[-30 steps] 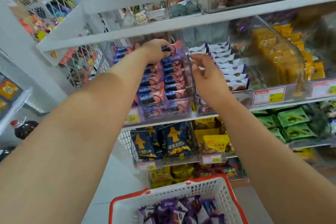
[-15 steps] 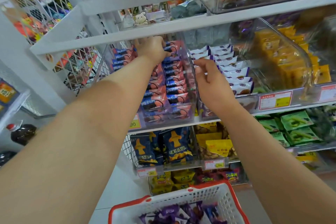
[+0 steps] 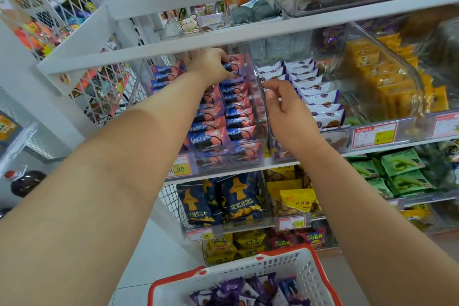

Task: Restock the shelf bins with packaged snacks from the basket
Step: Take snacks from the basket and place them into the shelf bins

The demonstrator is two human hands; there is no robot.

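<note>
A clear shelf bin (image 3: 258, 156) on the middle shelf holds rows of pink-and-blue snack packets (image 3: 213, 129). My left hand (image 3: 208, 64) reaches deep into its back, just under the shelf above, fingers curled round a pink-and-blue packet there. My right hand (image 3: 285, 107) is at the clear wall between this bin and the bin of white-and-purple packets (image 3: 320, 97), thumb and curled fingers pinching the wall's top edge. The white basket with a red rim (image 3: 298, 268) sits low in front of me with several purple packets (image 3: 248, 290) in it.
A bin of yellow packets (image 3: 372, 74) stands to the right. Below are dark blue bags (image 3: 238, 199), yellow bags (image 3: 295, 201) and green packs (image 3: 402, 169). Price tags (image 3: 375, 134) line the shelf edges. A wire rack (image 3: 49, 7) stands at the left.
My left hand has pushed a little further into the back of the pink-and-blue bin. My right hand has stayed on the clear wall, sliding slightly toward me.
</note>
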